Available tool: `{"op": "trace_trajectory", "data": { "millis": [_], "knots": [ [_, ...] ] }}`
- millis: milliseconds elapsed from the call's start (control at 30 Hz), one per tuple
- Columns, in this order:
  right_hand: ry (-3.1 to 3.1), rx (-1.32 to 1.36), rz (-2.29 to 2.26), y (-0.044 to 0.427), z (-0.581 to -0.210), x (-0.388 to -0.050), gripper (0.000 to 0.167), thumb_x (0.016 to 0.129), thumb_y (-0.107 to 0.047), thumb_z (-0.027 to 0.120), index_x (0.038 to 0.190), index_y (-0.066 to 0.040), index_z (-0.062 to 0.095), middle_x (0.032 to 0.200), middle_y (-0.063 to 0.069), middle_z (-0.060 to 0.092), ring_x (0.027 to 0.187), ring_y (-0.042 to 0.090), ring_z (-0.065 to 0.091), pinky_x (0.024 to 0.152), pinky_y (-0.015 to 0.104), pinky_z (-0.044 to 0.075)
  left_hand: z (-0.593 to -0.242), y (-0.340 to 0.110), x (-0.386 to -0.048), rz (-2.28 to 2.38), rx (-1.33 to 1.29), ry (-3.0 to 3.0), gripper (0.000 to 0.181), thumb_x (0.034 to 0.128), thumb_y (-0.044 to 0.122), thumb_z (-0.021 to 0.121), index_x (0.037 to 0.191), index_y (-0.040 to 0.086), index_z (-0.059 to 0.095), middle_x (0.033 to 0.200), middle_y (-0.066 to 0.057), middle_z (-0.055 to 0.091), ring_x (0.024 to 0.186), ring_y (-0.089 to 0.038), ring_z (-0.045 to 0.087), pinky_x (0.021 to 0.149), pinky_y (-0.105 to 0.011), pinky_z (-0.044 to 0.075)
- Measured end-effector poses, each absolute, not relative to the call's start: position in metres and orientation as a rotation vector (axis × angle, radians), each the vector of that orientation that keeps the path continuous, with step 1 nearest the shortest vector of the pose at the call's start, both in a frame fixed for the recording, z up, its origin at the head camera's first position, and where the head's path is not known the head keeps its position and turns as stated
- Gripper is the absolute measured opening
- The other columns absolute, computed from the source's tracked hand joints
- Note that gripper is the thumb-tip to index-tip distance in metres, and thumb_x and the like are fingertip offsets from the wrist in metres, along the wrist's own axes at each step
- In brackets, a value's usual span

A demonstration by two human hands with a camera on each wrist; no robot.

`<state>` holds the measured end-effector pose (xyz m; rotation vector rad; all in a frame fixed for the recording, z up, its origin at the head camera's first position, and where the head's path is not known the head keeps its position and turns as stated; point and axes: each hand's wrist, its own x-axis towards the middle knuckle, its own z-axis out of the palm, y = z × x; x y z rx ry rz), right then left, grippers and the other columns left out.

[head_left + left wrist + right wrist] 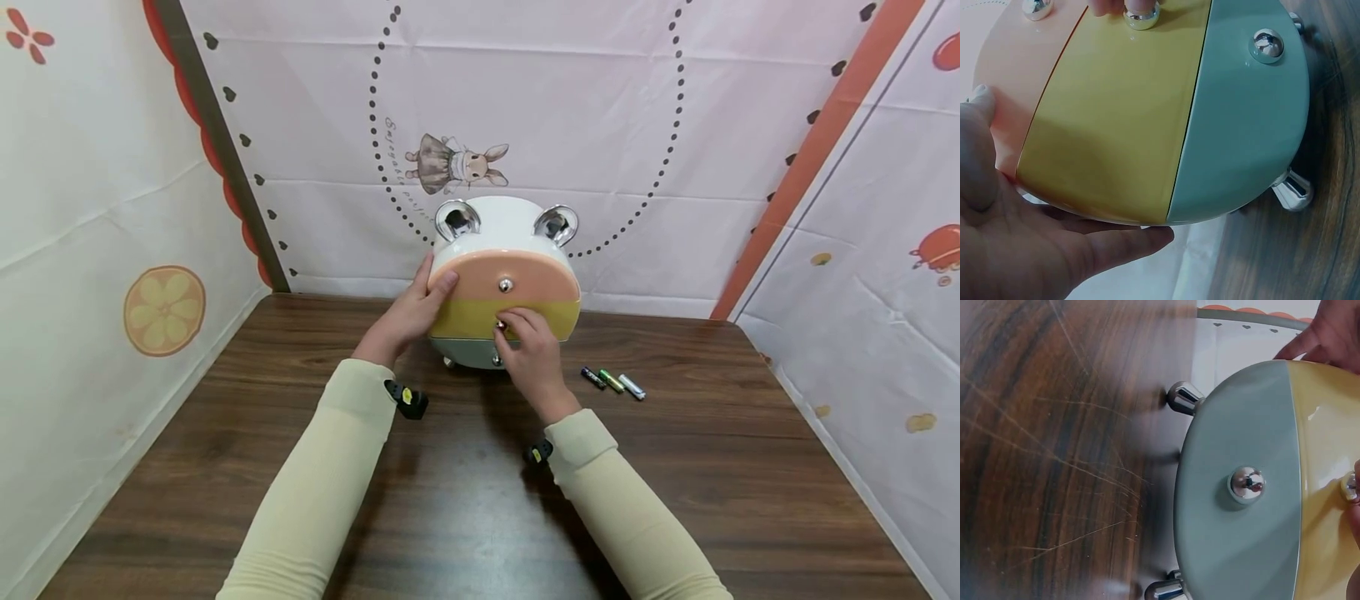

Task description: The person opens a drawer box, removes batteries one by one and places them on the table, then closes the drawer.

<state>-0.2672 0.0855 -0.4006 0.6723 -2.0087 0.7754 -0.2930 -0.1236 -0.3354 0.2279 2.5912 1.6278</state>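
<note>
A small rounded drawer cabinet (506, 218) stands on the table, with a peach drawer (472, 275), a yellow drawer (468, 317) and a green drawer (463, 350) stacked from top to bottom. My right hand (535, 358) pinches the silver knob (1351, 486) of the yellow drawer between thumb and fingers. Against the cabinet's left side rests my left hand (411, 315), its thumb on the peach front edge and a straight finger along the side, as the left wrist view shows. All three drawers look pushed in. What lies inside them is hidden.
To the right of the cabinet, several small details aside, three batteries lie on the brown wooden table (465, 500): a dark one (592, 377), a green one (611, 381) and a white one (632, 387). A printed cloth wall (600, 150) rises close behind the cabinet.
</note>
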Motion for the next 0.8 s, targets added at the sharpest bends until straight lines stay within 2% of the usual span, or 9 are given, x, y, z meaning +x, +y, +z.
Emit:
{"op": "trace_trajectory", "data": {
  "millis": [433, 567, 800],
  "knots": [
    [-2.012, 0.661, 0.651, 0.0808, -0.4032, -0.2675, 0.014, 0.084, -0.003, 0.069, 0.097, -0.005, 0.071, 0.101, 0.009, 0.064, 0.094, 0.026, 0.058, 0.085, 0.037, 0.05, -0.3307, -0.1254, -0.2909, 1.542, 0.227, 2.608, 0.087, 0.0793, 0.083, 0.032, 0.148, 0.052, -0.011, 0.161, -0.014, 0.016, 0.144, -0.037, 0.024, 0.114, -0.06, 0.022],
    [-2.01, 0.678, 0.581, 0.0792, -0.4017, -0.2681, 0.01, 0.086, -0.001, 0.065, 0.095, -0.004, 0.069, 0.099, 0.009, 0.063, 0.093, 0.027, 0.057, 0.084, 0.037, 0.05, -0.3304, -0.1267, -0.289, 1.526, 0.241, 2.617, 0.086, 0.0813, 0.082, 0.031, 0.15, 0.05, -0.011, 0.161, -0.015, 0.016, 0.144, -0.038, 0.024, 0.114, -0.06, 0.022],
    [-1.983, 0.679, 0.519, 0.0788, -0.4041, -0.2679, 0.01, 0.083, 0.002, 0.064, 0.091, -0.003, 0.068, 0.097, 0.009, 0.063, 0.091, 0.027, 0.058, 0.083, 0.036, 0.05, -0.3325, -0.1274, -0.2874, 1.488, 0.252, 2.66, 0.087, 0.0821, 0.081, 0.031, 0.152, 0.046, -0.009, 0.16, -0.017, 0.019, 0.142, -0.039, 0.028, 0.113, -0.059, 0.025]
  ]
}}
